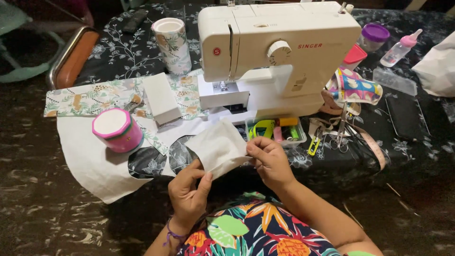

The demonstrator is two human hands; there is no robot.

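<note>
Right now, from the head view, we hold a small white fabric piece (219, 147) between both hands, just in front of the white sewing machine (279, 57) on the dark floral table (417, 142). Our left hand (189, 189) pinches its lower edge between thumb and fingers, and our right hand (270, 159) pinches its right edge, fingertips pressed together on the cloth. To the left of the machine lie a white box (161, 97) on a leaf-print fabric strip (90, 99), a pink-rimmed round container (117, 129), and a larger white cloth (92, 163); behind these stands a leaf-print cylinder (172, 45). In front of the machine sits a clear tray of small tools (277, 130), and to its right scissors (342, 128) and a colourful patterned piece (355, 87). We judge the step in hand to be aligning or folding the piece before stitching; the next move seems to call for keeping the edges matched while it goes to the needle area of the machine.
</note>
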